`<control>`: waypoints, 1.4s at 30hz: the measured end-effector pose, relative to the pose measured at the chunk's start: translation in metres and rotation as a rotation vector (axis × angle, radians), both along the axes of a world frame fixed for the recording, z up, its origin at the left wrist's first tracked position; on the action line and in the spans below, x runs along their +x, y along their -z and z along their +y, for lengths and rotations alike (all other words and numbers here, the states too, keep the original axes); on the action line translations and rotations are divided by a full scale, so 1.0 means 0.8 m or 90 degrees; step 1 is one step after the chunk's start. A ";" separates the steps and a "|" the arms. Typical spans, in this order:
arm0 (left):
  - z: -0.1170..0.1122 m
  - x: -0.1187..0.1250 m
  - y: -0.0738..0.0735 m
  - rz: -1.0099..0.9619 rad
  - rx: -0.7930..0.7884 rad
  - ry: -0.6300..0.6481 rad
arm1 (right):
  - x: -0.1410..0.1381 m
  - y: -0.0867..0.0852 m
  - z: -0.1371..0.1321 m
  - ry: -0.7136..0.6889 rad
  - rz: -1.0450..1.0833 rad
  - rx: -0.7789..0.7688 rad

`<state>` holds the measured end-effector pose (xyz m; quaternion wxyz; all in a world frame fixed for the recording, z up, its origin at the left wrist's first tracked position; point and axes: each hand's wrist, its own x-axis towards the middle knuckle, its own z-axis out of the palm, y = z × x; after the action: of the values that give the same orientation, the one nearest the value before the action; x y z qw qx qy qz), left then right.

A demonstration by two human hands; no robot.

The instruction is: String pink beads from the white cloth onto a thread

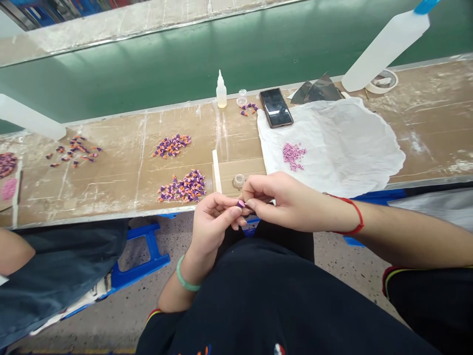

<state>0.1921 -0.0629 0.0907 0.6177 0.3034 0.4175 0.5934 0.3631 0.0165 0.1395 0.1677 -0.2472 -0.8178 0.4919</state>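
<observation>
My left hand [214, 224] and my right hand [281, 199] meet over my lap, just below the bench's front edge. Both pinch one small purple piece [241, 203] between their fingertips. My left wrist wears a green bangle, my right wrist a red string. On the bench in front lie two heaps of purple-and-orange pieces, one near the edge [184, 187] and one farther back [172, 145]. A small heap of pink beads [293, 155] rests on a white cloth [343, 148]. A tiny clear pot [238, 181] stands close to my hands.
A phone [276, 107], a small glue bottle [220, 91] and a clear cup [242, 96] stand at the back. A white strip [216, 171] lies on the cardboard-covered bench [111, 172]. Another person's arm and dark lap [55, 266] are at the left. Blue stool [148, 246] below.
</observation>
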 end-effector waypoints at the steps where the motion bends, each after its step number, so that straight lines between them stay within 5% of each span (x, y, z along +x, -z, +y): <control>1: 0.000 0.000 0.000 0.002 -0.001 -0.003 | 0.000 -0.001 0.000 0.002 0.002 0.011; 21: -0.003 -0.001 -0.004 0.063 0.032 -0.010 | 0.000 -0.010 -0.010 0.000 -0.001 0.122; 29: 0.002 0.000 0.004 0.118 0.007 -0.021 | 0.003 0.010 -0.006 0.023 -0.001 0.092; 32: 0.006 -0.002 0.003 0.153 0.003 -0.021 | 0.016 0.022 0.001 0.097 0.021 0.041; 37: 0.017 -0.027 0.012 0.313 -0.003 -0.011 | 0.056 0.044 0.016 0.250 -0.012 -0.082; 42: 0.045 -0.096 0.039 0.686 0.027 0.015 | 0.087 0.070 0.025 0.381 -0.039 -0.156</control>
<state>0.1152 -0.0272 0.0596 0.3166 0.5819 0.6598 0.3547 0.4327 0.0366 0.0839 0.2494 -0.5096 -0.6480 0.5081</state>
